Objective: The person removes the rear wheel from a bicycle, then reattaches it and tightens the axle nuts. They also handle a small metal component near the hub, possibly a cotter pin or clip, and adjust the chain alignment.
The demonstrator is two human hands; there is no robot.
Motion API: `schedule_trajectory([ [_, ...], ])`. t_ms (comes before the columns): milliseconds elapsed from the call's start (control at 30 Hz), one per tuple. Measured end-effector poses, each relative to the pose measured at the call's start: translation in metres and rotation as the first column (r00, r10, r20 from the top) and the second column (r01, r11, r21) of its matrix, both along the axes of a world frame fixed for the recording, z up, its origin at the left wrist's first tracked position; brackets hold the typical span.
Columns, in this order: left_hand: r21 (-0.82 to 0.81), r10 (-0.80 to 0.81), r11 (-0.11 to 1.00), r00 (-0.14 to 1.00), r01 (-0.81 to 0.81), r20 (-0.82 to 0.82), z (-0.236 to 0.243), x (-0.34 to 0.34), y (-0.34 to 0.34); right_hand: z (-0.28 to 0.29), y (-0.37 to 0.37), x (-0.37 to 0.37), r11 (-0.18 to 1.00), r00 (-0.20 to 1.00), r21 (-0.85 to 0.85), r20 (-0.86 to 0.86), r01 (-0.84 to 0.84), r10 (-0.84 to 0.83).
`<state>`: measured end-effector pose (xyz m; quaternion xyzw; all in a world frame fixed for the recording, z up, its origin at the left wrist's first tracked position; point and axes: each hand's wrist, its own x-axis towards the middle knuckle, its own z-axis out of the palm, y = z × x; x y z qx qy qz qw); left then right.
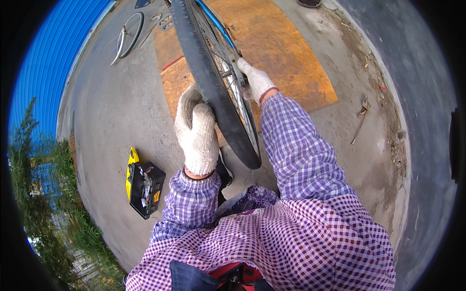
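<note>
Two checked sleeves (303,145) are framing a bicycle wheel, whose black tire (227,119) is standing nearly edge-on between the hands, its near end coming down between the forearms and its long line running away and slightly left. Beyond the left sleeve, a black toolbox (154,190) with a yellow lid is sitting open on the concrete floor (109,116). Farther up, the gloved left hand (196,131) is lying against the tire's left side; it is the one nearer the rubber, with the tire just right of its fingers. Those fingers are bending inward, though the tips are hiding, so whether they are gripping I cannot tell. Across the wheel, the gloved right hand (257,82) is sitting beside the hub (226,73), thumb pointing along the frame end; the wheel is lying left of its fingers, whose hold is not showing. Past both hands, a blue frame tube (218,25) is slanting over a plywood board (291,63), and a loose wheel (140,29) is lying farthest off, to the left.
</note>
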<state>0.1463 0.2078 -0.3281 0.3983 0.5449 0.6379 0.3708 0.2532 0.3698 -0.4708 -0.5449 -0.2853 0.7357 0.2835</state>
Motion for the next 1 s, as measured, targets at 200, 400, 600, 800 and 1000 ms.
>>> schedule_trajectory([
  [200, -0.017, 0.003, 1.000, 0.999, -0.003, 0.038, 0.011, 0.019, -0.003, 0.013, 0.001, 0.008, 0.983, 0.974, 0.007, -0.141, 0.181, -0.178],
  [400, 0.007, 0.025, 1.000, 0.999, -0.025, 0.026, 0.018, 0.038, -0.004, -0.007, 0.007, 0.012, 0.976, 0.957, -0.014, -0.197, 0.216, -0.215],
  [600, -0.033, -0.006, 0.999, 0.999, 0.007, 0.046, 0.023, 0.043, -0.006, -0.030, 0.008, 0.013, 0.974, 0.924, -0.014, -0.315, 0.226, -0.218],
  [800, -0.025, -0.021, 0.999, 0.999, 0.022, 0.046, 0.027, 0.034, -0.006, -0.005, 0.003, 0.015, 0.996, 0.992, 0.042, -0.104, 0.082, -0.078],
  [1000, -0.102, -0.190, 0.976, 0.982, 0.191, 0.018, 0.046, 0.031, -0.008, 0.019, -0.003, 0.003, 0.995, 0.989, -0.091, -0.142, 0.035, -0.048],
])
